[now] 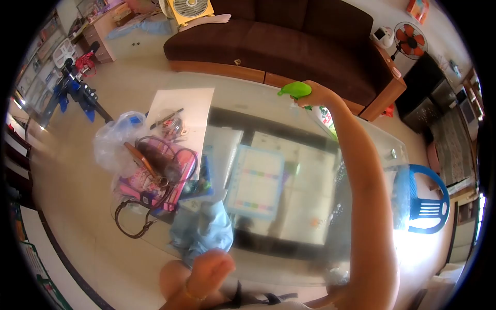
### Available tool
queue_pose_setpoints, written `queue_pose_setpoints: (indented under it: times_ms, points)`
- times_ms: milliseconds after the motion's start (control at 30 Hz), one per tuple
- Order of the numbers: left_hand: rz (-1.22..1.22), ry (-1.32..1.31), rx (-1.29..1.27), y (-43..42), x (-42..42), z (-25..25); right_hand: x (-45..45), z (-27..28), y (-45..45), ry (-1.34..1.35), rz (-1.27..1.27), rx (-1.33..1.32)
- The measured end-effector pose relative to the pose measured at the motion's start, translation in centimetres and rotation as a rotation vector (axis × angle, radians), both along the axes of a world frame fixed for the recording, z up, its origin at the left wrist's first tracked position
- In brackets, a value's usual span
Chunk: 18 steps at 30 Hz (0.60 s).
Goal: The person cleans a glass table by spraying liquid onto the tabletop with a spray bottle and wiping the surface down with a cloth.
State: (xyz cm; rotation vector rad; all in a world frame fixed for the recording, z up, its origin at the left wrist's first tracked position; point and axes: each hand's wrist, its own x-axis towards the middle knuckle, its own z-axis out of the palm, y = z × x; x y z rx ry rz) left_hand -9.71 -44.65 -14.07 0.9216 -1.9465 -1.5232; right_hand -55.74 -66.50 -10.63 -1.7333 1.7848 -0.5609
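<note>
Fingers of right hand (316,94) wrap the bottle (326,120) neck, upper right, good spot, probably slick plastic; left hand (207,273) near floppy cloth (202,230), lower centre, can't tell its grip

"What's unclear at two o'clock?"

"The spray bottle (324,120): the right forearm (356,150) covers part of it, and its label is too small to read."

"And seven?"

"The left hand (211,269) is blurred, its finger positions uncertain. It hides the lower part of the blue cloth (205,227)."

"Up at twelve?"

"The top edge crops the sofa (268,44), and the yellow fan (191,9) at eleven."

"Three?"

"The table's edge blurs part of the blue chair (442,206)."
</note>
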Motion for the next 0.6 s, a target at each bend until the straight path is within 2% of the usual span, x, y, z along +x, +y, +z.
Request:
queue_pose_setpoints:
  times_ms: [167,367,600]
  points:
    - [0.000,0.044,-0.024,0.0,0.1,0.0,1.3,1.4,0.3,-0.067,-0.047,-0.055]
    - [-0.027,0.059,-0.012,0.1,0.5,0.7,0.2,1.2,1.4,0.028,-0.119,-0.038]
    - [-0.050,0.069,0.008,0.6,0.5,1.2,3.0,3.3,5.9,-0.070,-0.016,0.080]
